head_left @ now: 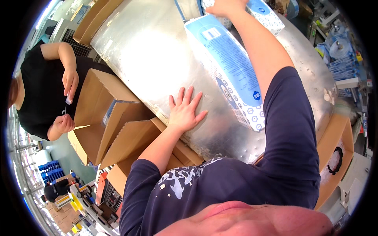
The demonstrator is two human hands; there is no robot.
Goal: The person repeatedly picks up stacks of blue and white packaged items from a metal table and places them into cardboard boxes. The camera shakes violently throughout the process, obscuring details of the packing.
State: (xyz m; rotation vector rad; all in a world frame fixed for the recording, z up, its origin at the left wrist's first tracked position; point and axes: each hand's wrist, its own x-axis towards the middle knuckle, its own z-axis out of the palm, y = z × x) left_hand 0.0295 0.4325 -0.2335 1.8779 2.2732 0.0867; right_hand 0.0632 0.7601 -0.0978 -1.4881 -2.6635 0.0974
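Observation:
My left hand point(185, 112) rests flat on the shiny metal tabletop point(157, 74), its fingers spread and nothing in it. My right hand point(228, 5) reaches to the far edge of the view and touches a blue-and-white pack point(224, 21). Most of its fingers are cut off there, so I cannot see whether they grip it. Under my right forearm lies a long blue-and-white pack point(224, 59) with a hexagon pattern on its side. Another such pack point(265, 15) is just right of my right wrist.
Open cardboard boxes point(130, 135) stand along the table's left edge. Across them, a person in black point(47, 86) holds a small whitish object. Another open carton point(334, 157) is at my right, holding clear plastic and a black ring. Shelving with blue goods point(342, 59) stands far right.

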